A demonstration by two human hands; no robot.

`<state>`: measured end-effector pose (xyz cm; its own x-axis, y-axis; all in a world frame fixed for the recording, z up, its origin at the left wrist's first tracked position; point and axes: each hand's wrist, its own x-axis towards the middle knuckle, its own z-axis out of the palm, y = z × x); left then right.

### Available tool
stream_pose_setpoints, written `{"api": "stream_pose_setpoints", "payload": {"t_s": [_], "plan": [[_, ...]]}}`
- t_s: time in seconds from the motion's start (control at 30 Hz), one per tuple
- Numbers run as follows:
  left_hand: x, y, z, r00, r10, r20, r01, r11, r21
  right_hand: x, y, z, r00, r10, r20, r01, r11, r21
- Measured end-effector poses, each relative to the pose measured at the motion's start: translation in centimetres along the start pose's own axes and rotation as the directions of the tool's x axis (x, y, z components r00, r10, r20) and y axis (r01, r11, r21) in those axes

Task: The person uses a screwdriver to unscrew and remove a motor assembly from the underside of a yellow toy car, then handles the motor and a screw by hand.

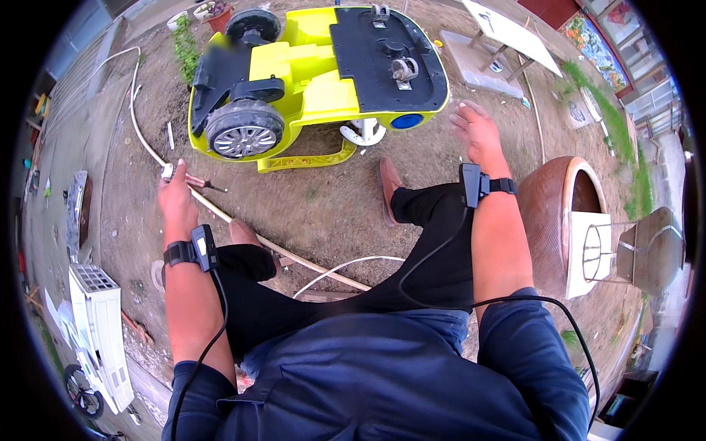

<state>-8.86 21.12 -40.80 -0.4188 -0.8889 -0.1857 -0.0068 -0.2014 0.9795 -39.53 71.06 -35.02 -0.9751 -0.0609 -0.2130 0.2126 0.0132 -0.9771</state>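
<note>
A yellow toy ride-on car (316, 95) lies upside down on the dirt in front of me, its black underside (382, 55) facing up. One grey-hubbed wheel (244, 130) is on its near left side, with another black wheel (254, 27) behind. My left hand (178, 197) is closed around a small tool with a reddish handle (197, 181) and a thin dark tip; its exact kind is unclear. My right hand (479, 134) is held out beside the car's right end, apart from it, fingers extended and nothing in them. A white curved part (362, 133) shows under the car's near edge.
A pale hose (294, 257) runs across the ground past my shoes (390, 192). To the right stand a big brown clay jar (548, 220) and a metal-framed stool (647, 250). A white table (515, 37) is far right; a white appliance casing (103, 331) lies left.
</note>
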Motion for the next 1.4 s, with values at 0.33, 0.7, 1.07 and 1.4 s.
{"api": "stream_pose_setpoints", "payload": {"t_s": [0.33,0.7,1.07,1.4], "plan": [[0.5,-0.2,-1.0,1.0,-0.007,-0.03,0.005,0.998,-0.064,-0.8,1.2,0.2,0.998,0.053,-0.013,-0.054,0.996,-0.068],[0.6,0.2,-0.7,0.995,0.043,-0.092,-0.051,0.995,-0.087,2.0,1.5,3.7,0.976,-0.191,0.109,0.218,0.91,-0.354],[1.0,1.1,0.0,0.989,0.137,-0.06,-0.14,0.989,-0.052,6.6,-0.2,9.0,0.907,-0.393,0.149,0.335,0.461,-0.822],[2.4,2.1,1.6,0.985,0.144,-0.093,-0.149,0.988,-0.048,8.3,-0.7,11.8,0.896,-0.421,0.143,0.32,0.388,-0.864]]}}
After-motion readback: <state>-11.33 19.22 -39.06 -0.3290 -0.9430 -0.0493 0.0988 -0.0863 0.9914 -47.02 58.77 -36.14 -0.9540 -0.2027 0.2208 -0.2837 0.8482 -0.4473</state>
